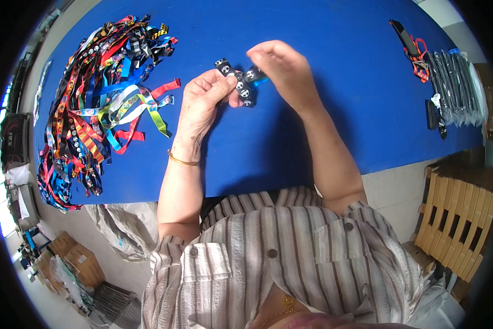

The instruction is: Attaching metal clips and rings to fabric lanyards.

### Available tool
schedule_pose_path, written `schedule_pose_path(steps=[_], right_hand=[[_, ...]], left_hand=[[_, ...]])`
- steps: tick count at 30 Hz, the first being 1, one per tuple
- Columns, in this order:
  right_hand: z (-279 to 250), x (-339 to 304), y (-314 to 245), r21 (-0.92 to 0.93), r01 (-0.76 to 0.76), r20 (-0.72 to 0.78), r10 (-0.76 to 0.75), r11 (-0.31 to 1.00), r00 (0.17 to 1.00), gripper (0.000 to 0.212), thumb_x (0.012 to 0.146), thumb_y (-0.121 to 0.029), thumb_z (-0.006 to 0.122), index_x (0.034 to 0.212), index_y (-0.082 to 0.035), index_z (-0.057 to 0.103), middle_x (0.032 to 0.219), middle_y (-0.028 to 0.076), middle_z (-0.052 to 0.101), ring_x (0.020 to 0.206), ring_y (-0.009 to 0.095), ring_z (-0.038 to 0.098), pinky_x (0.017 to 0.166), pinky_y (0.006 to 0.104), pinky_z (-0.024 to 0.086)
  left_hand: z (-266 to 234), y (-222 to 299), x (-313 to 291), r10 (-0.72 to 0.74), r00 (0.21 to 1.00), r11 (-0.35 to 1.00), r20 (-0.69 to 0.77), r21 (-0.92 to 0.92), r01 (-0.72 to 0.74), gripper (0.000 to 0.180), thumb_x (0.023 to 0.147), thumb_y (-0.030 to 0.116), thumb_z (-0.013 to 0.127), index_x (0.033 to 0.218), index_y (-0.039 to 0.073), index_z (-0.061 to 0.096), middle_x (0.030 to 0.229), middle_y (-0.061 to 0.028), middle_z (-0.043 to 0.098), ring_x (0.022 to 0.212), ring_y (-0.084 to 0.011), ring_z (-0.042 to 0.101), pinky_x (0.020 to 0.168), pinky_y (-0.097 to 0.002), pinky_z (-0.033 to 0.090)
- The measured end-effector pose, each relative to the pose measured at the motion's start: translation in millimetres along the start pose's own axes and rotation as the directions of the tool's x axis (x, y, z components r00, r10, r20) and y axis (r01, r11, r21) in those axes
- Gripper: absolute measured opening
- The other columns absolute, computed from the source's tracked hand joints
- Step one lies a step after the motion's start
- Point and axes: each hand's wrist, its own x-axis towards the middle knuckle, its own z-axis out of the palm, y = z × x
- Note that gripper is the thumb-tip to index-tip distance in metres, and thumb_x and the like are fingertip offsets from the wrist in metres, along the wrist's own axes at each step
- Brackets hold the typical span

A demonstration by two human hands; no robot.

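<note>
A black ribbon [242,90] with round white prints lies folded in my left hand [205,96], pinched between thumb and fingers above the blue table. Close on its right, my right hand [285,71] is curled with its back partly toward me. One stretch of the ribbon runs up to the right hand's palm side, where the fingers are partly hidden. A small bright blue piece shows between the ribbon and that hand. To the left of my left hand lies a big heap of colourful printed ribbons [87,107], some with loose ends trailing toward it.
On the blue table's [257,148] right side lie a row of dark items in clear plastic sleeves [457,88], an orange-red patterned strap [420,68] and a long black object [402,37]. Below right stand stacked brown cardboard pieces [457,219]; cardboard boxes [79,263] are at lower left.
</note>
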Motion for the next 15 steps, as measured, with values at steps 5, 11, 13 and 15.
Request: schedule_pose_path(steps=[5,11,13,15], right_hand=[[6,-2,0,-0.005,-0.14,0.234,0.137,0.99,0.963,0.021,0.096,-0.014,0.063,0.101,0.006,0.063,0.078,0.013,0.071,0.062,0.015,0.069,0.057,0.0243,0.055],[7,-5,-14,0.113,-0.242,0.285,0.202,0.964,0.937,0.018,0.095,-0.01,0.061,0.095,0.008,0.059,0.072,0.015,0.068,0.056,0.02,0.069,0.05,0.0284,0.056],[10,-6,-14,0.13,-0.264,0.268,0.223,0.956,0.937,0.017,0.095,-0.009,0.06,0.094,0.008,0.058,0.071,0.015,0.067,0.056,0.02,0.069,0.048,0.0292,0.056],[11,-7,-11,0.147,-0.289,0.239,0.25,0.946,0.938,0.018,0.096,-0.012,0.062,0.096,0.006,0.062,0.071,0.013,0.067,0.053,0.018,0.066,0.047,0.0269,0.054]], left_hand=[[3,-2,-2,-0.076,0.996,0.997,0.049,0.023,0.075,0.015,0.096,0.012,0.064,0.1,-0.002,0.066,0.074,-0.0049,0.064,0.061,-0.0121,0.061,0.063,-0.0278,0.055],[7,0,-2,-0.124,0.988,0.992,0.089,0.013,0.124,0.015,0.095,0.014,0.066,0.089,0.001,0.066,0.075,-0.0061,0.065,0.064,-0.0129,0.062,0.061,-0.0255,0.05],[6,-1,-2,-0.124,0.987,0.992,0.105,0.01,0.124,0.015,0.095,0.014,0.066,0.09,0.0,0.066,0.075,-0.0064,0.066,0.064,-0.0129,0.062,0.061,-0.0255,0.05],[8,-3,-1,-0.105,0.988,0.994,0.109,0.012,0.105,0.015,0.095,0.014,0.066,0.092,0.0,0.065,0.075,-0.0065,0.065,0.059,-0.0129,0.061,0.06,-0.0268,0.054]])
